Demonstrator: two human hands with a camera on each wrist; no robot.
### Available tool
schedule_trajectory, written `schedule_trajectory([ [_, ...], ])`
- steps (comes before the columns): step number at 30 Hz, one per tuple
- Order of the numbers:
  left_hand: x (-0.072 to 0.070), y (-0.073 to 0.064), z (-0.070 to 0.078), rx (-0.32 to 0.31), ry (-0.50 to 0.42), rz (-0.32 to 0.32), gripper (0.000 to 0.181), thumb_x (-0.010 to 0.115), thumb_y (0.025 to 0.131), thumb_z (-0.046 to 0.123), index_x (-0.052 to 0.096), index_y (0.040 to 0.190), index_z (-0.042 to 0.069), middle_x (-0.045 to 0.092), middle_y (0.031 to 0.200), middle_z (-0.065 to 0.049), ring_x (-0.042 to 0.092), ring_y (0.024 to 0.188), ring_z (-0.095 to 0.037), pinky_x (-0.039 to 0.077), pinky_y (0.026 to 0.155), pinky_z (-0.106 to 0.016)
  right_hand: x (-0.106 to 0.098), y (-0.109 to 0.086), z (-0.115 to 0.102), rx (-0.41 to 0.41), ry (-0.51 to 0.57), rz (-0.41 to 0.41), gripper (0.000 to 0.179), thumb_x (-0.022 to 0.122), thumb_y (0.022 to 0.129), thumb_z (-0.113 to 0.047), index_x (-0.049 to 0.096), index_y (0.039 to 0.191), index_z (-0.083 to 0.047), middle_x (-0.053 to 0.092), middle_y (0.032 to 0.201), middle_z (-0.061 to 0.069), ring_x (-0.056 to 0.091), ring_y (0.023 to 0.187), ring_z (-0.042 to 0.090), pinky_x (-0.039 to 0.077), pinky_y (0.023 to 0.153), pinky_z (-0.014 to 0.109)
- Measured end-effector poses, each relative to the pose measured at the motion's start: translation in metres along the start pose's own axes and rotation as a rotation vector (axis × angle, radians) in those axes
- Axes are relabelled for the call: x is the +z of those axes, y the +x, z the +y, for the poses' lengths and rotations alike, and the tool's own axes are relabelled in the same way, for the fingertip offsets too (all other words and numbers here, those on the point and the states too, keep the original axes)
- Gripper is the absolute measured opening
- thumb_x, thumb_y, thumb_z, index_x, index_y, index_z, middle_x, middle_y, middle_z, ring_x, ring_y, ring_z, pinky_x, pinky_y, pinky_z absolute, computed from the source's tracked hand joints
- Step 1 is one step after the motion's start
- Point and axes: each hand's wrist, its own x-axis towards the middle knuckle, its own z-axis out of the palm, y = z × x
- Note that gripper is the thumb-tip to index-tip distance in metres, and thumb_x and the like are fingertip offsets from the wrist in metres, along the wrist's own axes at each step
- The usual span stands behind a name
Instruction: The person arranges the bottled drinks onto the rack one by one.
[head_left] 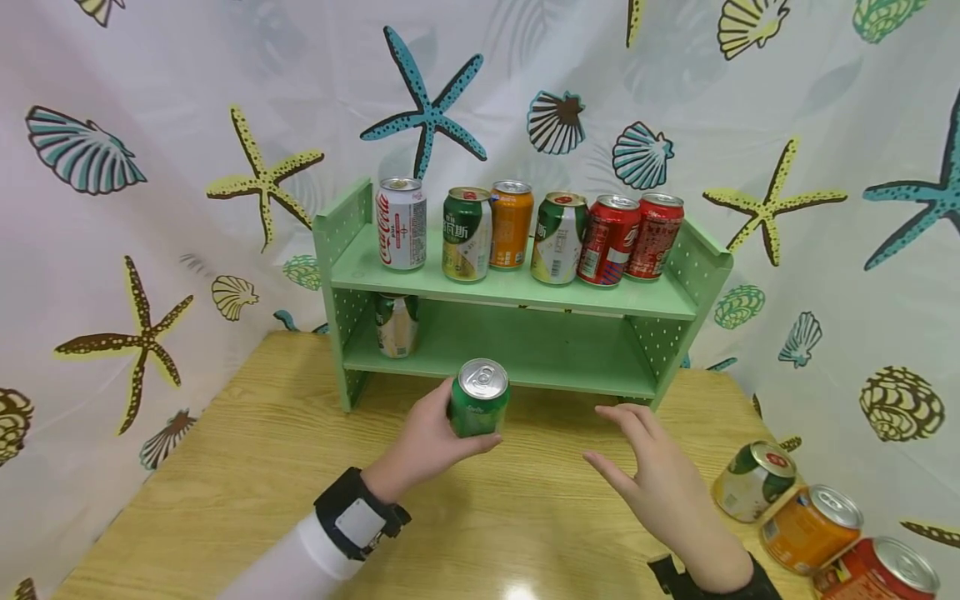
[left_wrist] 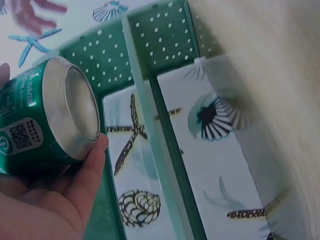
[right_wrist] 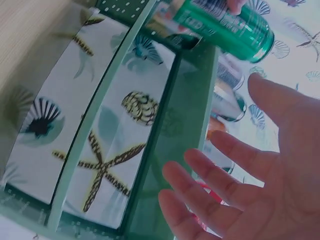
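Note:
A green soda can [head_left: 480,408] is in my left hand [head_left: 435,437], its silver top up in the head view, in front of the shelf's lower level. Fingers and thumb curl round its sides; the left wrist view shows the can's silver base [left_wrist: 75,105]. To the right, apart from the can, my right hand [head_left: 660,475] is in the air with fingers spread and nothing held. The green two-level shelf [head_left: 487,379] stands on the table beyond both hands. On its lower level, at the left end, is a green-and-cream can [head_left: 396,327].
Along the upper level stand a white cola can [head_left: 401,225], green-and-cream cans [head_left: 467,235], an orange can [head_left: 512,225] and red cans [head_left: 609,242]. At the table's right edge are another green-and-cream can [head_left: 753,482], an orange can [head_left: 810,529] and a red can [head_left: 877,571].

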Motion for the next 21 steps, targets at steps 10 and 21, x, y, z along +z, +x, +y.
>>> schedule_trajectory([
  [10, -0.020, 0.012, -0.007, -0.031, 0.084, 0.060, 0.075, 0.091, 0.079, 0.029, 0.054, 0.142, 0.016, 0.065, 0.136, -0.005, 0.064, 0.123, -0.026, 0.052, 0.105, -0.049, -0.005, -0.015, 0.028, 0.043, -0.063, 0.018, 0.047, 0.078, 0.093, -0.027, 0.063, 0.133, -0.008, 0.061, 0.128, 0.015, 0.065, 0.110, 0.039, 0.058, 0.082, 0.054],
  [21, -0.033, 0.025, -0.019, -0.085, 0.082, 0.093, 0.077, 0.089, 0.081, 0.034, 0.050, 0.145, 0.015, 0.064, 0.138, -0.008, 0.063, 0.124, -0.029, 0.051, 0.106, -0.052, -0.007, -0.033, 0.054, 0.110, -0.099, 0.010, 0.042, 0.078, 0.093, -0.026, 0.066, 0.128, -0.006, 0.062, 0.127, 0.016, 0.064, 0.109, 0.041, 0.056, 0.084, 0.059],
])
